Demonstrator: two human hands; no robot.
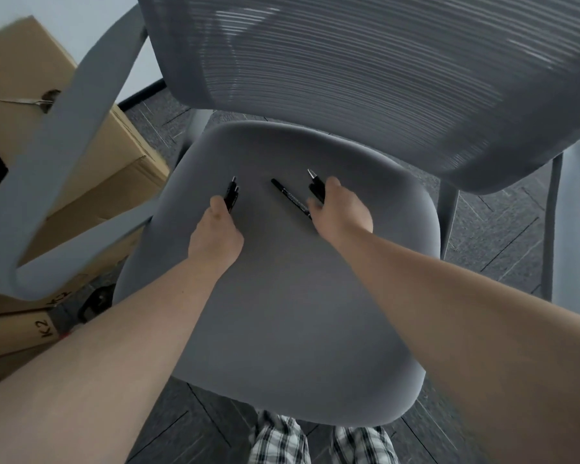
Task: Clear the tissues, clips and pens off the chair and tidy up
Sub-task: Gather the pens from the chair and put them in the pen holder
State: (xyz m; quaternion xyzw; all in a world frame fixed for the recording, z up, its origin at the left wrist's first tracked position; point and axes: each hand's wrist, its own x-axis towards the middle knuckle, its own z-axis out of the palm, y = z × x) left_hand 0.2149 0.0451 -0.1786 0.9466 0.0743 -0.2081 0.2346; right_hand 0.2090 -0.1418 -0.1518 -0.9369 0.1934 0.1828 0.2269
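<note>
Left hand (pixel 215 236): I see fingers closed around slim black pens (pixel 231 195).
Right hand (pixel 340 211): fingers gripping another black pen (pixel 317 187), touching a black marker (pixel 290 199) on the grey padded chair seat (pixel 298 313).

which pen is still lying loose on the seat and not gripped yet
The black marker with white lettering, lying flat mid-seat beside the right hand. The other pens are gripped in the left hand and right hand.

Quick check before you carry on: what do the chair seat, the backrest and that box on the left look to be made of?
Chair seat: smooth matte grey, with no weave or seams showing; fabric or moulded plastic, I cannot tell which. Backrest: grey mesh, judging by the fine horizontal ribbing with light showing through. Box: plain brown corrugated cardboard, matte, with folded edges and a punched handle hole.
</note>
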